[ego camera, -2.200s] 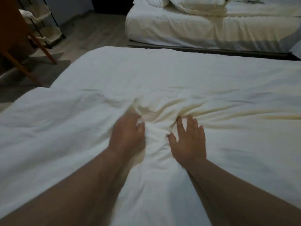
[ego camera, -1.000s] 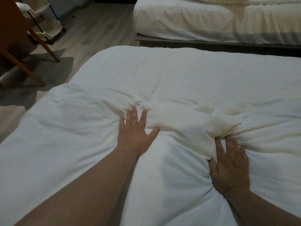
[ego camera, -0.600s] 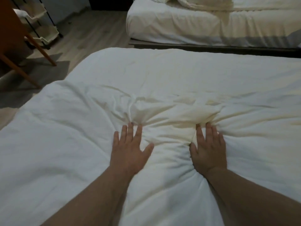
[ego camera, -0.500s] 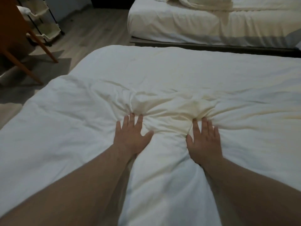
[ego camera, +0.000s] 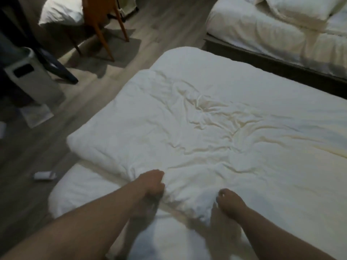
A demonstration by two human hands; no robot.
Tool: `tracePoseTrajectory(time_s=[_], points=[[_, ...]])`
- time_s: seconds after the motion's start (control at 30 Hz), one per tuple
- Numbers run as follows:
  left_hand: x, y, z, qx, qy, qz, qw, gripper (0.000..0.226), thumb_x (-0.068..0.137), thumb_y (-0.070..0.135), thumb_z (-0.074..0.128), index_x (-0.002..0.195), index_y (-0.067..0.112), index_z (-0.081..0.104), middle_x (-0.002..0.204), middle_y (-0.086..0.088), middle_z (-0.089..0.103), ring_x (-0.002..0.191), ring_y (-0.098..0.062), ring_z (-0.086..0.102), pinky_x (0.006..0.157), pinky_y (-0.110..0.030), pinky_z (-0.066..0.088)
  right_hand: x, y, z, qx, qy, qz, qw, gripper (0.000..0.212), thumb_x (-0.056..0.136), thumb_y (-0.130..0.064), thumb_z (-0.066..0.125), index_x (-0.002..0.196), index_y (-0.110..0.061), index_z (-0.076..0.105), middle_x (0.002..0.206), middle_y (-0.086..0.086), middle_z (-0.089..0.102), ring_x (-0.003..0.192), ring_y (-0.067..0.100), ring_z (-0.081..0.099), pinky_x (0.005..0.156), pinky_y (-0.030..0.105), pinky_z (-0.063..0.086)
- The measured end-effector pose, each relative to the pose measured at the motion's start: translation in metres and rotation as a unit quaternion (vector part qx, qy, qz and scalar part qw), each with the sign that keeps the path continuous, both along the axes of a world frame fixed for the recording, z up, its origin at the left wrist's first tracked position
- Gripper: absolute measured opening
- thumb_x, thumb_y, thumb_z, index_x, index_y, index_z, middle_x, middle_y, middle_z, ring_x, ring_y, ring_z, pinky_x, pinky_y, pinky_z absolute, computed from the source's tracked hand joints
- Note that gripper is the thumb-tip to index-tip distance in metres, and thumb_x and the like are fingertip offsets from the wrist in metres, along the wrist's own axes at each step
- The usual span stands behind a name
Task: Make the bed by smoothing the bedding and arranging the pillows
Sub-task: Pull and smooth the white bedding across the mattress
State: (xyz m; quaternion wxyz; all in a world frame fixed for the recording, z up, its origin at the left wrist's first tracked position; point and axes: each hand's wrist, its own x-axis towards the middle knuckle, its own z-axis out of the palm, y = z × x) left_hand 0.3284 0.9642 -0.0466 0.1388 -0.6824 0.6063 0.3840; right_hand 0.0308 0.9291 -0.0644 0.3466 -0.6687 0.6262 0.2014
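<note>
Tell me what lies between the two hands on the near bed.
In the head view, only a bunched stretch of the white duvet lies between the left hand and the right hand; both grip its near edge.

free: broad top of rumpled white duvet (ego camera: 216,128) | near edge: left hand (ego camera: 150,182) and right hand (ego camera: 230,203) grip it, narrow gap between | left: grey wood floor (ego camera: 56,132) open beside bed, small white flat object (ego camera: 44,175) on it | far left: white boxy appliance (ego camera: 32,79), orange wooden chair legs (ego camera: 101,25) | beyond: second white bed (ego camera: 253,30), dark gap between beds
</note>
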Motion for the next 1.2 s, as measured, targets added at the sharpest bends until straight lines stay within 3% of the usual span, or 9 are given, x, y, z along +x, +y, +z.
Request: tracePoseTrajectory(time_s=[0.07,0.23,0.43,0.53,0.6,0.77,0.83,1.03,1.2], points=[[0.012,0.036,0.036,0.035,0.042,0.049,0.997,0.033,0.084,0.034,0.061,0.112,0.016,0.061,0.124,-0.01,0.058,0.117,-0.027,0.055,0.091,-0.03,0.044,0.011,0.033,0.025,0.027,-0.019,0.031,0.999,0.023,0.093,-0.019,0.049,0.107,-0.008,0.064,0.124,0.014,0.061,0.114,0.024,0.056,0.086,0.024,0.039],[0.061,0.126,0.108,0.008,0.104,0.224,0.969,0.042,0.095,0.029,0.051,0.132,0.009,0.053,0.141,-0.011,0.05,0.126,-0.024,0.048,0.098,-0.026,0.037,0.063,0.093,0.089,0.038,-0.037,0.042,0.998,0.018,0.093,-0.018,0.049,0.097,-0.013,0.065,0.117,0.012,0.065,0.108,0.025,0.058,0.08,0.026,0.039],[0.134,0.244,0.136,-0.037,0.142,0.403,0.903,0.022,0.091,0.023,0.058,0.109,0.013,0.065,0.11,-0.006,0.063,0.104,-0.021,0.059,0.086,-0.026,0.047,0.141,0.161,0.126,0.062,-0.068,0.086,0.992,0.035,0.096,-0.021,0.048,0.128,-0.013,0.059,0.133,0.004,0.058,0.12,0.018,0.053,0.09,0.021,0.038],[0.176,0.303,0.134,-0.062,0.167,0.438,0.881,0.012,0.09,0.014,0.06,0.093,0.007,0.07,0.094,-0.006,0.066,0.094,-0.021,0.062,0.084,-0.03,0.048,0.188,0.183,0.137,0.055,-0.088,0.101,0.99,0.034,0.095,-0.019,0.05,0.126,-0.009,0.061,0.133,0.006,0.058,0.121,0.019,0.053,0.093,0.021,0.039],[0.21,0.337,0.132,-0.056,0.178,0.468,0.864,0.015,0.091,0.01,0.058,0.081,0.018,0.066,0.089,-0.002,0.066,0.09,-0.017,0.061,0.079,-0.026,0.046,0.224,0.191,0.142,0.058,-0.088,0.104,0.989,0.034,0.095,-0.017,0.05,0.126,-0.007,0.06,0.133,0.008,0.057,0.122,0.021,0.052,0.098,0.024,0.039],[0.319,0.411,0.122,-0.024,0.143,0.499,0.855,0.016,0.093,0.015,0.057,0.105,0.009,0.067,0.103,-0.007,0.067,0.092,-0.013,0.058,0.077,-0.023,0.045,0.33,0.203,0.149,0.038,-0.089,0.101,0.99,0.031,0.093,-0.017,0.052,0.121,-0.008,0.063,0.124,0.008,0.062,0.104,0.019,0.059,0.09,0.026,0.043],[0.367,0.434,0.12,-0.016,0.134,0.508,0.851,0.011,0.092,0.017,0.057,0.096,0.014,0.067,0.099,-0.007,0.068,0.088,-0.012,0.058,0.075,-0.024,0.044,0.376,0.211,0.147,0.04,-0.084,0.092,0.991,0.029,0.093,-0.017,0.053,0.119,-0.009,0.064,0.12,0.007,0.064,0.093,0.018,0.059,0.085,0.027,0.045],[0.487,0.476,0.126,-0.021,0.11,0.534,0.838,0.01,0.089,0.015,0.057,0.083,0.016,0.065,0.088,-0.01,0.067,0.089,-0.017,0.061,0.085,-0.036,0.05,0.514,0.236,0.152,0.055,-0.091,0.102,0.989,0.027,0.092,-0.021,0.054,0.115,-0.011,0.066,0.118,0.008,0.064,0.098,0.021,0.061,0.089,0.03,0.047],[0.548,0.484,0.124,-0.034,0.125,0.575,0.808,0.009,0.089,0.015,0.062,0.086,0.021,0.067,0.092,-0.004,0.068,0.083,-0.013,0.061,0.072,-0.022,0.046,0.598,0.242,0.161,0.066,-0.118,0.116,0.984,0.03,0.091,-0.019,0.055,0.118,-0.009,0.065,0.121,0.008,0.064,0.108,0.022,0.06,0.096,0.034,0.046]])
